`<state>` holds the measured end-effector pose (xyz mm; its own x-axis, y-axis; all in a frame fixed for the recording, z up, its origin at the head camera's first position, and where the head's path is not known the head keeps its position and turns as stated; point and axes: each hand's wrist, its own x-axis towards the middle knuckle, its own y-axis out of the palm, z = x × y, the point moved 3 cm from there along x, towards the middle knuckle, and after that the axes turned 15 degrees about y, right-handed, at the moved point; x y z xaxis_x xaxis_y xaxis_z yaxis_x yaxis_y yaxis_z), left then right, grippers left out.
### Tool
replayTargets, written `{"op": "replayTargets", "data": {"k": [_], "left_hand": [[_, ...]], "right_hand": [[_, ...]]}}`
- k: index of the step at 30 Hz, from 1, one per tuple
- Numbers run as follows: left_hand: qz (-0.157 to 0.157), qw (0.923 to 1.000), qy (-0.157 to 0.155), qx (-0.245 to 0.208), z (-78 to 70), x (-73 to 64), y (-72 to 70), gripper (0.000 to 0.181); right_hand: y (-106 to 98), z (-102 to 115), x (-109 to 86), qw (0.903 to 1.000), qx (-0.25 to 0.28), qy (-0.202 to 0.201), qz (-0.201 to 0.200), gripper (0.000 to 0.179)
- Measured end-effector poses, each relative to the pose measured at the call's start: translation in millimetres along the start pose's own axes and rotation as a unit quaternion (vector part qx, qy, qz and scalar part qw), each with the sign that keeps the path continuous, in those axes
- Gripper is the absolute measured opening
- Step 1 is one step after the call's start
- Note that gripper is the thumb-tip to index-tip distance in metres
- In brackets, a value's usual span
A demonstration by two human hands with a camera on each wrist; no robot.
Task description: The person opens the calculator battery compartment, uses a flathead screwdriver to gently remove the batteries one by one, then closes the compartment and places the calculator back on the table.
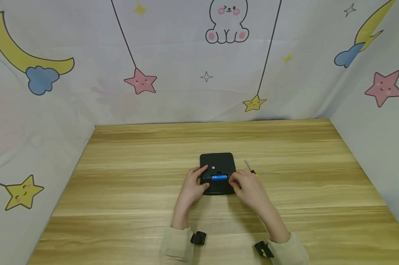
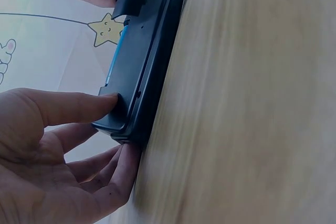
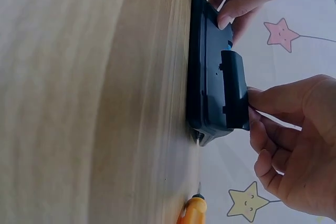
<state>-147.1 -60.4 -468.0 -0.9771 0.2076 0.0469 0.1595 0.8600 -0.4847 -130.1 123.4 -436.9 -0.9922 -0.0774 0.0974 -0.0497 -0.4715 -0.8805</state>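
Head view, lower centre: a black device [image 1: 217, 161], well short of the far edge of the bench [image 1: 130, 162], contains a blue battery [image 1: 219, 177]. Left grip [image 1: 193, 184] clamps the device's left side; right grip [image 1: 249, 187] pinches a black cover [image 3: 236, 90].

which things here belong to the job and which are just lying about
In the job:
- black device, held
- blue battery, in its slot
- black cover, held

Lying about:
- screwdriver, not held, though possibly a tool for this
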Motion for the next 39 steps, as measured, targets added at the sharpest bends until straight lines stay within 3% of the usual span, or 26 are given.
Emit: {"op": "replayTargets", "data": {"k": [18, 39], "left_hand": [[-0.005, 1.0, 0.001, 0.005, -0.5, -2.3, -2.1, 0.059], [-0.002, 1.0, 0.007, 0.006, -0.7, -1.0, -0.8, 0.059]], "right_hand": [[5, -2, -6.5, 0.9991, -0.031, -0.022, 0.021, 0.015], [6, -8, -11.9, 0.9958, -0.073, -0.022, 0.051, 0.016]]}}
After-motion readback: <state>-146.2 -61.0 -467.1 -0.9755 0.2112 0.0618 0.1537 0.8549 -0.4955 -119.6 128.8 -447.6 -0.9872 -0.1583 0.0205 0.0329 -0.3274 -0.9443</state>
